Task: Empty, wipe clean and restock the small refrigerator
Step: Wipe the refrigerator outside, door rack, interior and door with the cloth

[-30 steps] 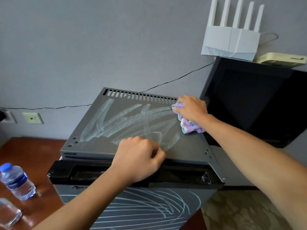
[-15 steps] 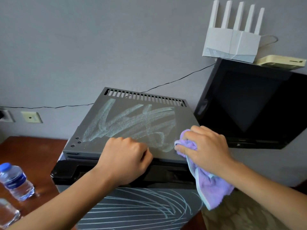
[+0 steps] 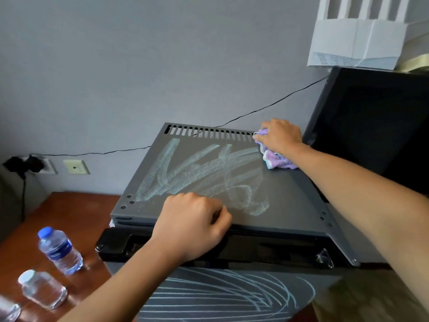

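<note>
- I am looking down on a small grey refrigerator [image 3: 232, 182] standing at the right end of a reddish wooden table [image 3: 69, 210], against a grey wall.
- Its flat top is streaked with pale, chalky smear marks from the far left toward the near right.
- My right hand [image 3: 281, 135] is at the far right corner of the top, just beside the slotted vent [image 3: 209, 131], its fingers curled round a bunched purple cloth [image 3: 276, 159] and pressing it onto the metal.
- My left hand [image 3: 192, 224] rests at the near edge of the top, above the black door trim [image 3: 267, 249]. Its fingers are curled in, thumb against them, and I cannot tell whether they grip the edge or hold nothing.
- Two clear water bottles stand on the table at the near left: a blue-capped bottle [image 3: 60, 251] and, nearer to me, a white-capped bottle [image 3: 43, 289].
- A dark screen [image 3: 371, 126] stands just beside the right side of the refrigerator, close to my right forearm. A white router [image 3: 357, 40] hangs on the wall above it.
- A thin black cable [image 3: 267, 108] runs along the wall behind the vent.
- Judged risks: a wide sweep at this corner could knock my arm into the screen, or drag the cloth into the vent slots and snag the cable.
- The streaks suggest residue is being spread, not lifted, so the top may dry smeared.
- If I lean hard on the near edge, the refrigerator could shift toward the bottles.
</note>
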A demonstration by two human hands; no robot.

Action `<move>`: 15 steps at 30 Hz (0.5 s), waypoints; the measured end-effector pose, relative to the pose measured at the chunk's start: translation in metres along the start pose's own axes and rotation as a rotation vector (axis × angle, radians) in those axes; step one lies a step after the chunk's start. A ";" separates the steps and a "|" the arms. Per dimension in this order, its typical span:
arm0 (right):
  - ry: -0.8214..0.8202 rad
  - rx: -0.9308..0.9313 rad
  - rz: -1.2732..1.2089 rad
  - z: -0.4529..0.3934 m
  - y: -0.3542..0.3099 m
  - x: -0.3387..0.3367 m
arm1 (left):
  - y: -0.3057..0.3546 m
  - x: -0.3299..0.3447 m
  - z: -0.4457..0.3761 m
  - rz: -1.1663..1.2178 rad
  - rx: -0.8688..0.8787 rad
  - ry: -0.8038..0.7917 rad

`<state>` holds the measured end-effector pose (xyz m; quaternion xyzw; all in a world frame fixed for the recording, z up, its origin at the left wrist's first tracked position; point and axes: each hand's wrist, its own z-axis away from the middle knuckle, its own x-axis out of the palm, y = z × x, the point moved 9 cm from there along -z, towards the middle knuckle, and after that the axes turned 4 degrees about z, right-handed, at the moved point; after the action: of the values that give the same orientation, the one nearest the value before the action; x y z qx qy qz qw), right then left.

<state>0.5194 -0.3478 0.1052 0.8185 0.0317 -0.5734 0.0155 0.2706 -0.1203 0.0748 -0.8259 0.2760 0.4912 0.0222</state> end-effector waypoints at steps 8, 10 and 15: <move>0.046 -0.058 0.043 0.092 -0.023 -0.032 | 0.003 0.001 0.000 -0.045 -0.006 0.009; 0.053 -0.096 0.052 0.130 -0.033 -0.045 | 0.003 0.001 0.001 -0.077 0.002 0.002; 0.163 -0.209 0.084 0.223 -0.048 -0.076 | 0.007 0.002 0.003 -0.131 -0.012 -0.037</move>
<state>0.2814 -0.3162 0.1006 0.8569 0.0582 -0.4974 0.1222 0.2650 -0.1261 0.0735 -0.8331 0.2179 0.5055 0.0543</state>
